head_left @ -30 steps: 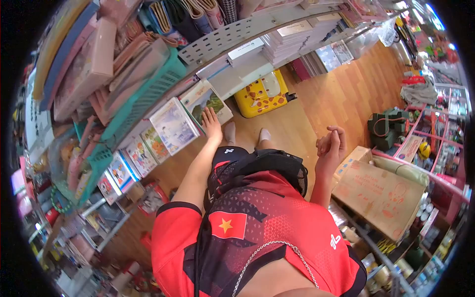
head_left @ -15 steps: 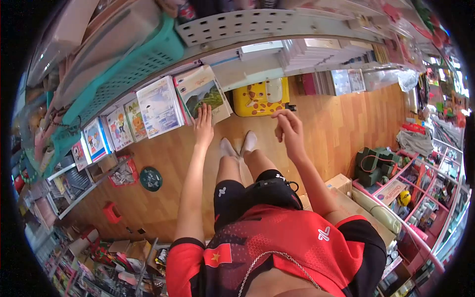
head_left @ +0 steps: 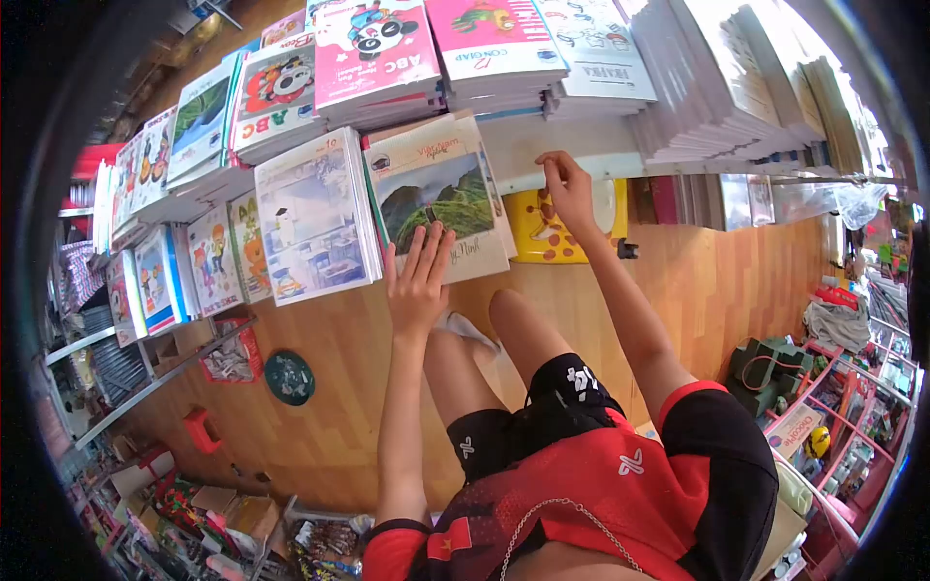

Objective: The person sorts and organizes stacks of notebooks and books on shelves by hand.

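My left hand lies flat with fingers spread against the lower edge of a notebook with a green mountain cover on a white shelf. My right hand reaches to the shelf's bare front edge just right of that notebook, fingers curled and pinched; whether it holds anything is not visible. A second notebook with a pale drawn cover lies to the left of the mountain one.
Stacks of children's books with ABC and panda covers and tall white paper piles fill the shelf. A yellow giraffe-patterned case stands on the wooden floor below. Racks of goods stand at right and lower left.
The view has tilted up toward the shelf top. My right hand rose from mid-air to the shelf edge. My left hand stays on the mountain notebook.
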{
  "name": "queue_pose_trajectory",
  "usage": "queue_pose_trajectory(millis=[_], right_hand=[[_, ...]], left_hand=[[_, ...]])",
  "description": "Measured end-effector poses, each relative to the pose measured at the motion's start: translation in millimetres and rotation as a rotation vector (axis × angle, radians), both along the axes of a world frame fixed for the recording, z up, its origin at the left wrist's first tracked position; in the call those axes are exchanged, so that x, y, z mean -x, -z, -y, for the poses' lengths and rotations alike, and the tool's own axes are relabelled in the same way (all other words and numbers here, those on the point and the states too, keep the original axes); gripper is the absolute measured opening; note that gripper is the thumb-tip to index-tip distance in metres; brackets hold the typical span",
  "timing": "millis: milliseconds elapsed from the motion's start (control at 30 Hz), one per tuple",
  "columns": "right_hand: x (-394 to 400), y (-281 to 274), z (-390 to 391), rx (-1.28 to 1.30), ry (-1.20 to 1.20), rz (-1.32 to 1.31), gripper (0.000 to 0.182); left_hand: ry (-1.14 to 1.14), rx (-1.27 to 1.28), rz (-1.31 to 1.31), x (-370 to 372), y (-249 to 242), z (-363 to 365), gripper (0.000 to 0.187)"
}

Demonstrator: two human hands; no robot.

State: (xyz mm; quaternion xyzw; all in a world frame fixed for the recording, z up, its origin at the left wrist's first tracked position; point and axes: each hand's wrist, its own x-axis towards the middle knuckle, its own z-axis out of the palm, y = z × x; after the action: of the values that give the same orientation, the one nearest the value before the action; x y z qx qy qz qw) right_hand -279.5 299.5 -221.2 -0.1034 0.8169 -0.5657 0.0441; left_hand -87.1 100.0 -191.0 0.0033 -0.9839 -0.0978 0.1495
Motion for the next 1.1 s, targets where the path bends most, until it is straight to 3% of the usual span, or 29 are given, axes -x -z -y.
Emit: queue_pose_trajectory(millis=[167, 367, 633, 800, 1000, 1100], right_hand=[[23, 58, 21, -0.076, -0.066, -0.236, 0.012], [14, 78, 33, -0.366, 0.102, -0.618, 0.008], [15, 86, 29, -0.327, 0.094, -0.674, 0.010], [17, 88, 32, -0.478, 0.116, -0.656, 0.013], [12, 83, 19, -0.233, -0.024, -0.548, 0.016], [18, 79, 0, 0.086, -0.128, -0.444, 0.016]], left_hand=[[0.014, -0.089, -0.050, -1, 6, 3, 0.071], [-0.016, -0.034, -0.063, -2, 8, 1, 0.069], [-0.008, 0.075, -0.243, -4, 21, -4, 0.067], [0.047, -0.039, -0.201, -15, 11, -2, 0.065], [0.073, -0.288, -0.398, -21, 22, 6, 0.052], [0.008, -0.446, -0.455, -27, 13, -1, 0.042]])
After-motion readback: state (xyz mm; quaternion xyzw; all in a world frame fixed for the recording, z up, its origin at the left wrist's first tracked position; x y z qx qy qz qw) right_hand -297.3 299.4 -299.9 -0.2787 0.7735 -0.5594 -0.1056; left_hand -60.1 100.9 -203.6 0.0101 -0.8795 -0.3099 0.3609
